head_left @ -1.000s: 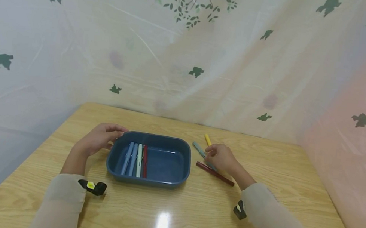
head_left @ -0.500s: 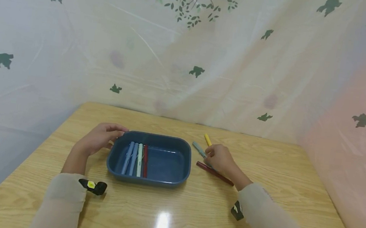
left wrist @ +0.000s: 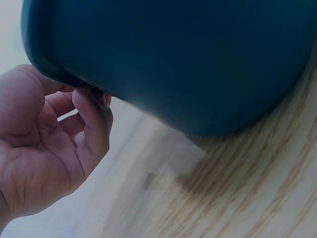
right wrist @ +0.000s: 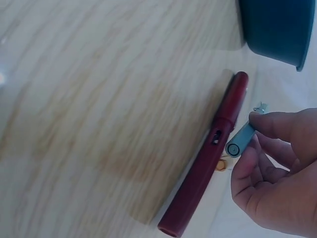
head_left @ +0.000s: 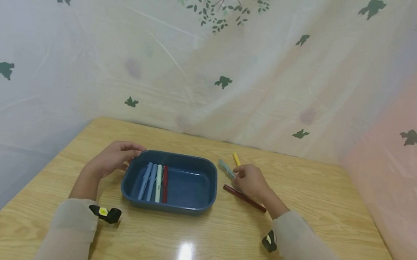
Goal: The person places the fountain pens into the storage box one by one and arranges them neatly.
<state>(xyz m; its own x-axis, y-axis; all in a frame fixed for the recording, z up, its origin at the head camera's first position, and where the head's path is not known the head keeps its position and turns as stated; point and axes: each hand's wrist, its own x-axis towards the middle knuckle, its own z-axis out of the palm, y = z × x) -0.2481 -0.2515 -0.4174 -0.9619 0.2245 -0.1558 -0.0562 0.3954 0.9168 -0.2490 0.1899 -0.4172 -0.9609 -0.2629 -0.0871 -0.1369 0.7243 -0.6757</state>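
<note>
A dark blue rectangular tray (head_left: 190,190) sits on the table. Several capped pens stand side by side in its left part: two blue, a pale green one (head_left: 158,183) and a red one (head_left: 165,184). At the tray's far left corner my left hand (head_left: 115,160) grips the rim; in the left wrist view, the thumb and fingers (left wrist: 94,119) meet at the rim. Right of the tray, my right hand (head_left: 253,181) pinches a light teal pen (right wrist: 242,136) between thumb and fingers, its far end appearing raised. Close below that hand lies a dark red pen (head_left: 244,198) on the table.
A yellow pen (head_left: 237,159) lies beyond my right hand, partly hidden by it. The wooden table (head_left: 149,243) ends at the back against a patterned curtain (head_left: 183,80).
My right hand has taken hold of the teal pen; its lower end no longer shows beneath the hand and its far end has shifted slightly. The left hand and tray stay put.
</note>
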